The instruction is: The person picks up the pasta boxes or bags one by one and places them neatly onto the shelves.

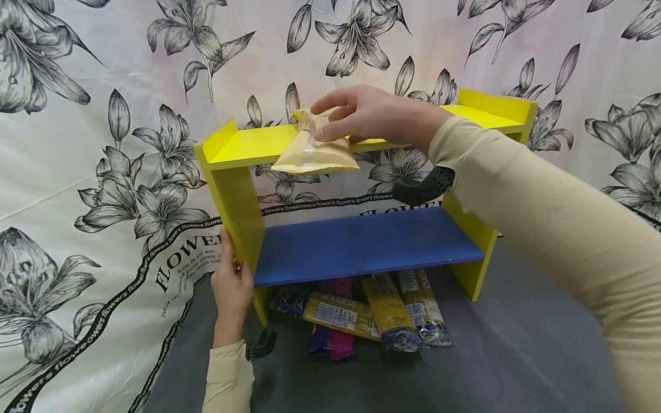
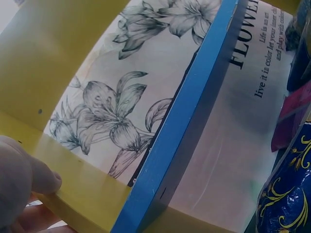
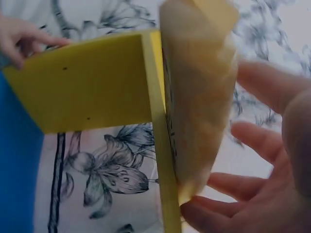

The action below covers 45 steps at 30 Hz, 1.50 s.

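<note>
My left hand (image 1: 233,292) grips the left side panel of a yellow shelf unit (image 1: 237,212). In the left wrist view its thumb (image 2: 46,179) lies on the yellow board, with other fingers beyond the edge. At the top board, my right hand (image 1: 364,117) holds a pale yellow packet (image 1: 316,152) from above, thumb on the near side. The packet overlaps the board's front edge in the head view. Seen from the right wrist, the packet (image 3: 199,97) is blurred, close along the board, with fingertips at its side and one end.
A blue middle shelf (image 1: 361,241) spans the unit. Beneath it on the grey surface (image 1: 537,338) lie several long packages: gold ones (image 1: 389,312), one with a blue end (image 1: 291,301), and a magenta one (image 1: 342,344). A flower-printed cloth (image 1: 129,57) hangs behind.
</note>
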Motion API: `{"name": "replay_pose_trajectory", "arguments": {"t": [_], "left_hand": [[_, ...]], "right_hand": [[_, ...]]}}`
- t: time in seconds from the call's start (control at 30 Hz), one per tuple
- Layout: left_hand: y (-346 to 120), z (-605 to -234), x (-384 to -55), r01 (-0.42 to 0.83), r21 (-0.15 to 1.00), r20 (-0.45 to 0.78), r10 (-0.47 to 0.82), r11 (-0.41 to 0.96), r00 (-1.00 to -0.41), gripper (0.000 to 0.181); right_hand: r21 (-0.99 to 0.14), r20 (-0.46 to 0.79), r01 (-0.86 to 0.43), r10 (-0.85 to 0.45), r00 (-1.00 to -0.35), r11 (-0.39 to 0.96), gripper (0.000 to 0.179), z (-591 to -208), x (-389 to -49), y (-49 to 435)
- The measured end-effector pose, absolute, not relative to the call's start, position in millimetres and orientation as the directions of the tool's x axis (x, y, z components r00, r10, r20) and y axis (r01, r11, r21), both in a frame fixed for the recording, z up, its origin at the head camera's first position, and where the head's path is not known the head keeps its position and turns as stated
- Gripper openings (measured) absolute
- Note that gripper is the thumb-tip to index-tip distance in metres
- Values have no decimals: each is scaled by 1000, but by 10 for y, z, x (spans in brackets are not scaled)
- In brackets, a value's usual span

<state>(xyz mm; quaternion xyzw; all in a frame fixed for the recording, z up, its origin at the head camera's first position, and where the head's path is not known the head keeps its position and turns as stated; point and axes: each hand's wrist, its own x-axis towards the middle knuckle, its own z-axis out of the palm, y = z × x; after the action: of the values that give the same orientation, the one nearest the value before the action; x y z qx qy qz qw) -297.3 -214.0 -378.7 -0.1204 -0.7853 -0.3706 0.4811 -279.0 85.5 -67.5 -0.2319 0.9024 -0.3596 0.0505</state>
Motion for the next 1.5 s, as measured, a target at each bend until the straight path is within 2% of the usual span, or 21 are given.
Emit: {"name": "replay_pose_trajectory", "arguments": {"t": [0.13,0.2,0.3,0.43,0.83,1.03,1.2,1.37,1.5], "left_hand": [[-2147,-3783,-3016,561,442,865,-167,700,-473,78],[-2151,-3773,-3030,557,438,868,-172,706,-466,78],[-2154,-3758,-3027,543,443,865,-181,714,-467,77],[-2149,-3751,-2996,524,461,848,-181,716,-499,77],[-2139,-3750,-2982,505,502,815,-189,702,-547,75],[-2125,-3746,-3015,534,463,844,-166,707,-510,73],[-2110,-3788,-3028,572,439,864,-150,692,-481,78],[-2114,-3798,-3006,570,447,859,-153,690,-488,84],[-2124,-3800,-2978,555,467,845,-161,689,-510,86]], "right_hand": [[-459,42,-501,-545,-837,734,68,-628,-2614,938],[-429,41,-528,-568,-822,733,66,-639,-2585,961],[-431,51,-540,-578,-814,723,63,-682,-2598,963],[-445,91,-558,-585,-806,700,61,-748,-2661,888],[-422,194,-618,-600,-776,663,58,-844,-2838,380],[-421,244,-647,-608,-755,635,60,-903,-2929,139],[-401,262,-680,-634,-728,614,57,-986,-2966,-21],[-318,274,-722,-670,-690,614,54,-1002,-2990,-117],[-299,274,-726,-673,-687,619,55,-1019,-3000,-168]]}}
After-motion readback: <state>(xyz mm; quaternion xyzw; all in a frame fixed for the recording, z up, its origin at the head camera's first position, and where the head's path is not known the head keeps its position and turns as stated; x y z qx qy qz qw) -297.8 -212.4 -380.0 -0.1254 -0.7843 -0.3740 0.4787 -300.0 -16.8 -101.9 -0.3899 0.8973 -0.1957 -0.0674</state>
